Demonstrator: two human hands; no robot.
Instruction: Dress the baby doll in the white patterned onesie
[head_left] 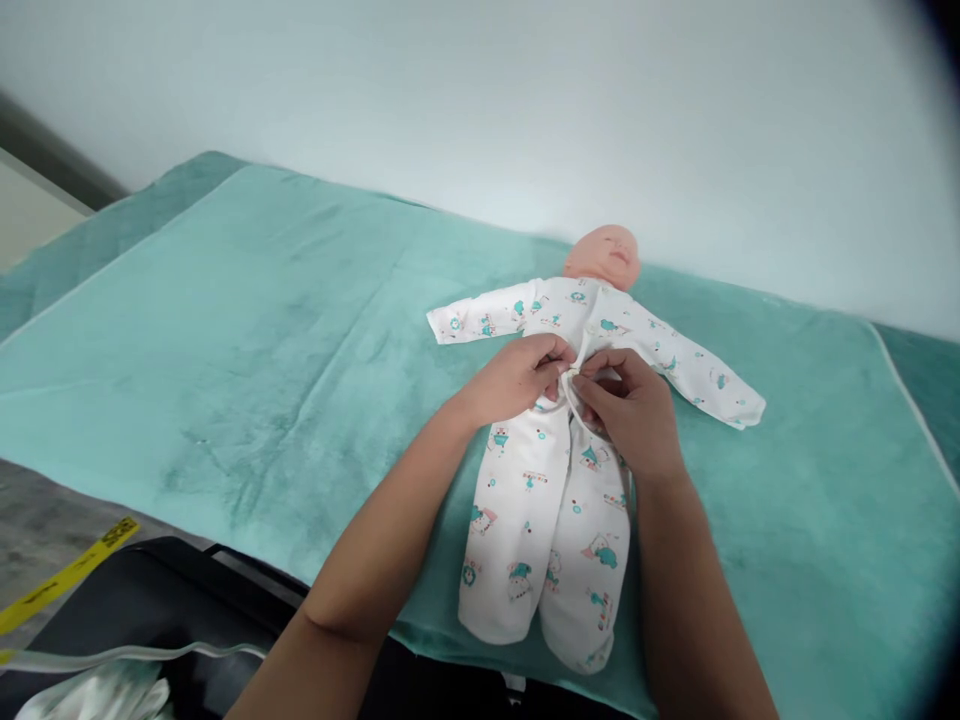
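Note:
A baby doll (600,255) lies on its back, dressed in white baby pyjamas (525,500) with small teal and pink prints. Both sleeves stretch out sideways and the legs point toward me. At the waist, my left hand (529,375) pinches the edge of the front opening. Close beside it, my right hand (630,400) grips the other side of the opening, thumb and forefinger pressed together. Between the fingertips a small fastener shows, partly hidden. The chest part above my hands lies together, with a seam running up toward the neck.
A teal blanket (262,300) covers the table up to the white wall (450,100). At the lower left are a black chair (150,600), a yellow strip (67,575) on the floor and some pale cloth (105,690).

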